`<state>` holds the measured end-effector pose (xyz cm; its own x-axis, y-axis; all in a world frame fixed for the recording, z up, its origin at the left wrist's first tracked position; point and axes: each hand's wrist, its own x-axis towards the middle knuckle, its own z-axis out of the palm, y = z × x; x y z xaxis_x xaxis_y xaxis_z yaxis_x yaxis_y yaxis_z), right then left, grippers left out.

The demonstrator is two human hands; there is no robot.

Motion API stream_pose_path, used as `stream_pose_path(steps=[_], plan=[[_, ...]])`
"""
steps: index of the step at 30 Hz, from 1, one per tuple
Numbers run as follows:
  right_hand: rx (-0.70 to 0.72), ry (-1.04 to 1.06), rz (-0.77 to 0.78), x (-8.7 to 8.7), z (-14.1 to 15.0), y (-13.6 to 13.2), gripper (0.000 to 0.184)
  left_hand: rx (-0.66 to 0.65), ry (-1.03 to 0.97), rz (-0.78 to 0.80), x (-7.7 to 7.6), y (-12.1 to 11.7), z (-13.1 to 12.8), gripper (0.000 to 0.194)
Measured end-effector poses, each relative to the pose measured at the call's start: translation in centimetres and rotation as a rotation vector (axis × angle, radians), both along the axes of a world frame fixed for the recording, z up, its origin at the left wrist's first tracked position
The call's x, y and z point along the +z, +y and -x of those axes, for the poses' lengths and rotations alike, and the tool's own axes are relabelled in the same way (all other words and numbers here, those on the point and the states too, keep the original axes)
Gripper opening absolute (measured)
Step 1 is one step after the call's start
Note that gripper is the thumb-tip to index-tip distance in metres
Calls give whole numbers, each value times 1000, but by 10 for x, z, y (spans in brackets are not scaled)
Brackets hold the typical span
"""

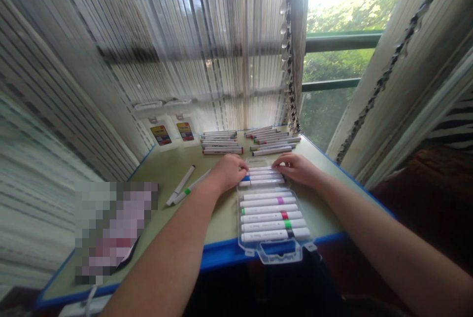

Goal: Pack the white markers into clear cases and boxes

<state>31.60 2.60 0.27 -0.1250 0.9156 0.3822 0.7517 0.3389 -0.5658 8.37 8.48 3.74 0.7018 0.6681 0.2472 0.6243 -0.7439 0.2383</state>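
An opened clear plastic marker case (pixel 242 243) lies at the table's near edge, its handle toward me. White markers (pixel 271 212) with coloured bands fill its near half, side by side. More white markers (pixel 262 177) lie across its far half, one with a blue band. My left hand (pixel 229 171) is closed at the left end of the farthest markers there, fingertips pinched on one. At the right end, my right hand (pixel 291 165) has thumb and fingers closed on a marker. The fingers partly hide the marker ends.
Two piles of markers, a left pile (pixel 221 143) and a right pile (pixel 273 140), lie at the back. Two loose markers (pixel 183 186) are left of my hand. Clear cases (pixel 168 132) stand by the curtain. A pixelated item (pixel 121 228) lies at left. The table has a blue edge (pixel 225 254).
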Motion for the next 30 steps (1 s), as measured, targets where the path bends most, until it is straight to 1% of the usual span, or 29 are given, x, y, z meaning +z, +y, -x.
stream_pose_path(steps=[6,11,15,19,22,25,27,28,30], plan=[[31,9,-9,1,-2,0,19,13,-18,36,0,-2,0,23],[26,9,-19,1,-2,-1,21,19,-20,40,1,-3,0,22],[23,41,-20,-2,-4,1,23,27,-57,22,2,-3,0,23],[17,79,-62,-4,-7,2,23,29,-71,-4,2,-1,0,24],[-16,92,-78,-4,-8,2,23,77,-106,-34,6,1,2,25],[-77,106,-98,0,-5,1,23,161,-99,-87,17,3,15,26],[-82,73,-154,8,5,1,23,224,-53,-127,28,4,32,26],[-58,30,-181,13,13,2,23,265,-49,-151,33,3,43,27],[51,-94,-196,24,35,4,23,353,-66,-187,42,0,69,27]])
